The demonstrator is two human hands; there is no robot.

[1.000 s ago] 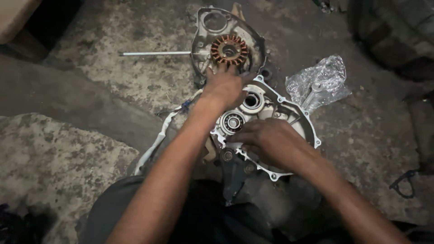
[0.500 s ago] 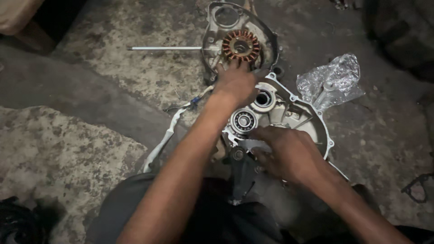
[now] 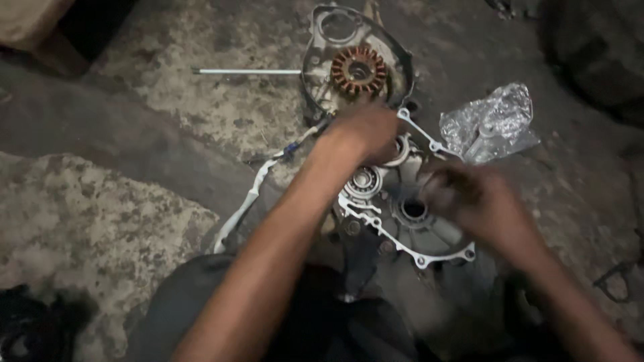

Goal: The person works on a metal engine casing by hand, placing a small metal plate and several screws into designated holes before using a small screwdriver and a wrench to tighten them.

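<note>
Casing: a pale cast-metal engine casing (image 3: pixel 429 251) is lying flat on the floor (image 3: pixel 134 201), its rim scalloped with small bolt lugs and its inside showing round bores and a shiny bearing (image 3: pixel 363 179).
Left hand: the left hand (image 3: pixel 365 131) is resting on the casing's upper edge, palm down; whether its fingers are closed on anything cannot be told.
Right hand: the right hand (image 3: pixel 469 201) is hovering over the casing's right side, blurred, fingers curled; I cannot tell if they are holding something.
Cover: a dark, rounded cover (image 3: pixel 329 40) is lying just above the casing, cradling a ring of copper-coloured coils (image 3: pixel 359 69).
Rod: a thin, straight metal rod (image 3: pixel 245 71) is lying to the cover's left.
Cable: a white sleeved cable (image 3: pixel 248 201) is trailing from the cover down toward the person's lap.
Bag: a crinkled clear plastic bag (image 3: pixel 486 121) is sitting right of the casing, with something pale inside, too unclear to tell.
Floor: rough, stained, patchy concrete.
</note>
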